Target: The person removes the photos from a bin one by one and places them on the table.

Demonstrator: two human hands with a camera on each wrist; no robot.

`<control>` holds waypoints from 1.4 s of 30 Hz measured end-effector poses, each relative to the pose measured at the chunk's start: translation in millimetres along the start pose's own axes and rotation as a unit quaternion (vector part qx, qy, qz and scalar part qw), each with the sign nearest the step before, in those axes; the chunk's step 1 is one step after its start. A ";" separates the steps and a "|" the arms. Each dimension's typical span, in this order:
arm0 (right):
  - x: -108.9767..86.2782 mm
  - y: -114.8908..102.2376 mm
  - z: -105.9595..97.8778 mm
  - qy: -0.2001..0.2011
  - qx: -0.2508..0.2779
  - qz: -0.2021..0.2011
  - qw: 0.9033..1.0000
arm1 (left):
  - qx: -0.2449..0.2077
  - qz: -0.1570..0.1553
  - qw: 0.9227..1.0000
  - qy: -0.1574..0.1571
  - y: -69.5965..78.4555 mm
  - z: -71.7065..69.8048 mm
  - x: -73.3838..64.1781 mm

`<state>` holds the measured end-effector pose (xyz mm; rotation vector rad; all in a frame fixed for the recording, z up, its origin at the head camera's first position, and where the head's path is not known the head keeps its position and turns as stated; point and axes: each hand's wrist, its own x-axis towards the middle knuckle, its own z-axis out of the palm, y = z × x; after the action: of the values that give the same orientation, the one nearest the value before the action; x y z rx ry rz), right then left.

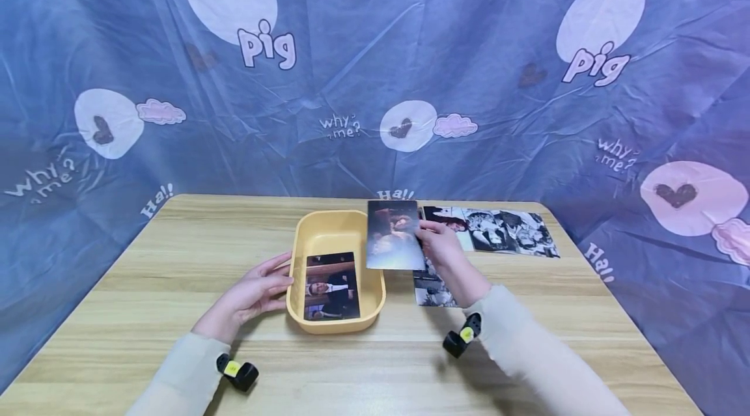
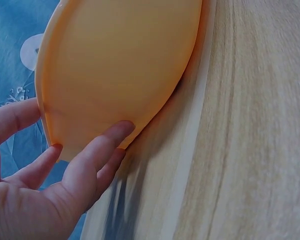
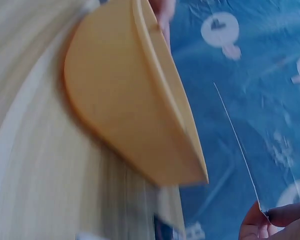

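Note:
A yellow rectangular tray with rounded corners point(image 1: 336, 327) stands on the table, and a colour photo print of a person in a dark suit point(image 1: 331, 292) lies inside it. My left hand point(image 1: 258, 292) rests against the tray's left side with spread, fairly straight fingers; the left wrist view shows the fingertips point(image 2: 121, 129) right at the tray wall point(image 2: 120, 60). Between thumb and fingers, my right hand point(image 1: 444, 248) pinches a dark photo print point(image 1: 394, 237) by its right edge, raised over the tray's right rim. Edge-on, this photo print point(image 3: 238, 142) looks thin in the right wrist view.
Several black-and-white photo prints point(image 1: 518, 232) lie side by side at the table's back right. Another print point(image 1: 432, 289) lies partly hidden under the right hand. A blue patterned cloth point(image 1: 351, 64) hangs behind the wooden table point(image 1: 176, 260).

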<state>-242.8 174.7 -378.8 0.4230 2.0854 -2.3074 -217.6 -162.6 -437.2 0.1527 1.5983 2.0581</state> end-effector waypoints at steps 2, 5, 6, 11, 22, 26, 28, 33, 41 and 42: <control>0.3 -2.0 -16.7 0.004 0.000 0.006 1.000 | 0.000 -0.001 1.000 0.002 -0.6 0.2 -0.3; -0.5 -3.5 -40.5 0.008 0.007 0.013 1.000 | -0.001 -0.002 1.000 0.009 -1.1 0.6 -0.9; -0.9 -3.6 -48.2 0.008 0.011 0.016 1.000 | -0.001 -0.003 1.000 0.010 -1.3 0.6 -1.0; -1.0 0.2 -86.3 -0.001 0.029 0.019 0.999 | 0.000 -0.001 1.000 0.008 -1.6 1.1 -2.0; 11.2 19.4 -170.6 -0.010 0.040 0.049 0.998 | 0.003 0.002 1.000 0.006 -0.9 4.8 -3.0; 11.8 27.9 -193.0 -0.026 0.001 0.058 0.998 | 0.005 0.001 1.000 0.006 -1.5 6.0 -3.1; 10.8 31.6 -200.1 -0.033 -0.021 0.066 0.997 | 0.007 0.001 1.000 0.009 -1.9 6.5 -3.2; 7.3 38.4 -207.8 -0.032 -0.062 0.079 0.994 | 0.005 -0.002 1.000 0.019 -2.1 8.1 -4.0; 7.8 42.7 -207.1 -0.025 -0.130 0.056 0.990 | 0.004 0.000 1.000 0.016 -3.8 9.6 -6.9; 7.9 42.9 -206.8 -0.021 -0.139 0.056 0.988 | 0.004 0.001 1.000 0.016 -4.1 9.8 -7.2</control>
<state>-202.1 373.2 -439.0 0.4644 2.2555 -1.9103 -206.2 -156.8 -436.5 0.1239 1.6252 2.0657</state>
